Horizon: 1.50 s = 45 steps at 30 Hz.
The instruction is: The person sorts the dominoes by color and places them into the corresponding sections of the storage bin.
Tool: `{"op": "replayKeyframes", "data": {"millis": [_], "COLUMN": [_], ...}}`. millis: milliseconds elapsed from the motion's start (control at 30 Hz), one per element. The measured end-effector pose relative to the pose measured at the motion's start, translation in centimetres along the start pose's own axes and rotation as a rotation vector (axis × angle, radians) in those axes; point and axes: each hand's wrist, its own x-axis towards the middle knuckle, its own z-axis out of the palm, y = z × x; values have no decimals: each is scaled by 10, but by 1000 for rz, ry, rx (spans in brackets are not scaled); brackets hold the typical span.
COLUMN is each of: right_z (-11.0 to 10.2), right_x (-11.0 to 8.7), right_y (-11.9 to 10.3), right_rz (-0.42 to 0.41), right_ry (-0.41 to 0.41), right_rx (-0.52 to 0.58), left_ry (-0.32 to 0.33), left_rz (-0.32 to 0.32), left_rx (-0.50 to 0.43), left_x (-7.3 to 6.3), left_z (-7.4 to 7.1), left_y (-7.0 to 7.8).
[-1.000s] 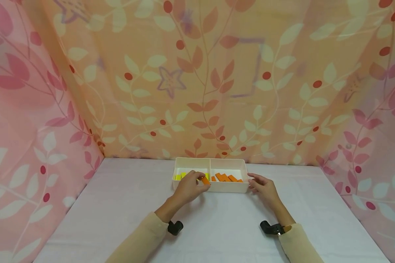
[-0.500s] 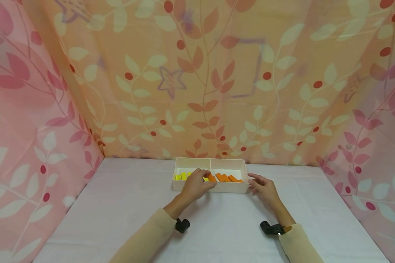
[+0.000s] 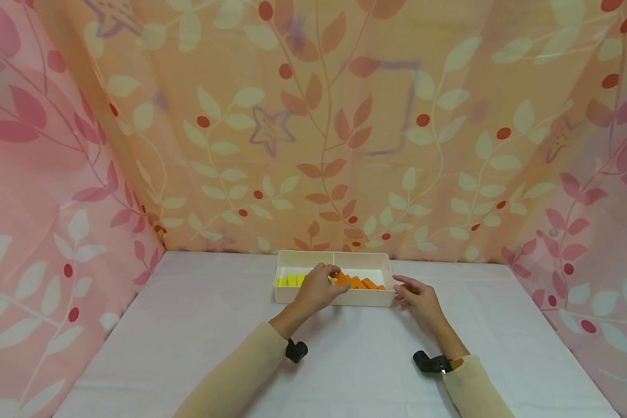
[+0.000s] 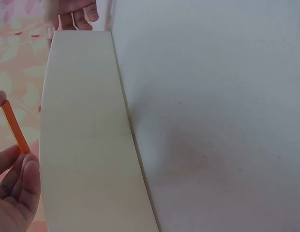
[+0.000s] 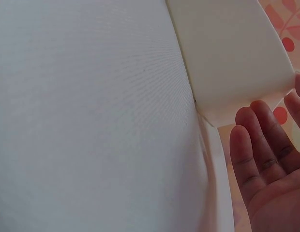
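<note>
A white two-compartment box (image 3: 363,298) stands on the table. My left hand (image 3: 316,290) is over its middle and pinches a thin orange block (image 4: 15,126) between thumb and fingertips, tilted in the left wrist view. Several orange blocks (image 3: 368,283) lie leaning in a row in the right compartment. Yellow blocks (image 3: 291,280) stand in the left compartment, partly hidden behind the left hand. My right hand (image 3: 420,299) is at the box's right end, its fingers (image 5: 244,145) loosely extended along the end wall.
A white cloth covers the table (image 3: 198,325). Patterned curtains (image 3: 313,128) enclose the back and both sides, with the box close to the back one. Black cameras (image 3: 296,350) are strapped to both wrists.
My left hand has moved right with the orange block, from above the yellow blocks across the divider to the left end of the orange row. My right hand has stayed in place.
</note>
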Motion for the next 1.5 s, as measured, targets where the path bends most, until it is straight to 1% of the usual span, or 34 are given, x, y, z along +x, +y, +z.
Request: {"op": "replayKeyframes", "data": {"millis": [233, 400, 567, 667, 767, 900, 1033, 1267, 1500], "right_z": [0, 1, 2, 2, 2, 3, 4, 3, 2], "right_x": [2, 2, 2, 2, 1, 0, -1, 0, 0], "right_y": [1, 1, 1, 0, 0, -2, -1, 1, 1], "right_rz": [35, 29, 24, 24, 20, 0, -6, -5, -4], "right_ry": [-3, -1, -1, -5, -1, 1, 2, 3, 12], "right_rx": [24, 20, 14, 14, 14, 3, 5, 1, 21], "left_ry": [-16, 10, 31, 38, 43, 40, 29, 17, 21], "left_rz": [3, 0, -41, -48, -57, -87, -103, -157, -164], "left_rx": [-63, -83, -100, -109, -118, -129, -113, -55, -79], "left_x": [8, 17, 27, 30, 31, 35, 39, 52, 60], "left_z": [5, 6, 7, 10, 13, 16, 21, 26, 35], "left_y": [4, 5, 5, 5, 9, 16, 18, 17, 24]}}
